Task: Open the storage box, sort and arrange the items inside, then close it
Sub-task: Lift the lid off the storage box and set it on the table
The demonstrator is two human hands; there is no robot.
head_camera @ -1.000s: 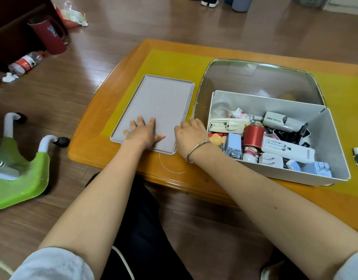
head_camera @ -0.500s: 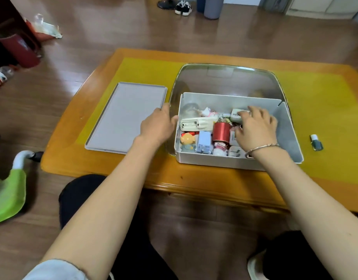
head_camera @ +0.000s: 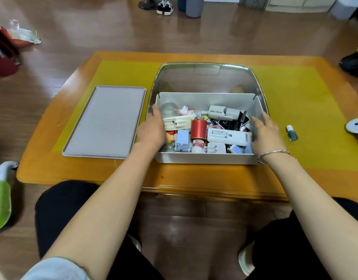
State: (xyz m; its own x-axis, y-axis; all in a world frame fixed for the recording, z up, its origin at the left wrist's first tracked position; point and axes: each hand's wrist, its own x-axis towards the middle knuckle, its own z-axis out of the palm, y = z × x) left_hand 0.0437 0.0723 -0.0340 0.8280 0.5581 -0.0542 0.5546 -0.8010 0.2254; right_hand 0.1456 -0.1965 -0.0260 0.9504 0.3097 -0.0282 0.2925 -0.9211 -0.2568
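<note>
Wooden table (head_camera: 194, 178) with yellow mat carries one open grey storage box (head_camera: 206, 158), crammed with small items. One lid (head_camera: 105, 122) lies just left. Left hand (head_camera: 152, 130) and right hand (head_camera: 265, 134), fingers extended, rest against box sides.

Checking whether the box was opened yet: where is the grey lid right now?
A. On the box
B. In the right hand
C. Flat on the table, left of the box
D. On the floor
C: the lid lies flat on the table left of the open storage box, untouched.
</note>
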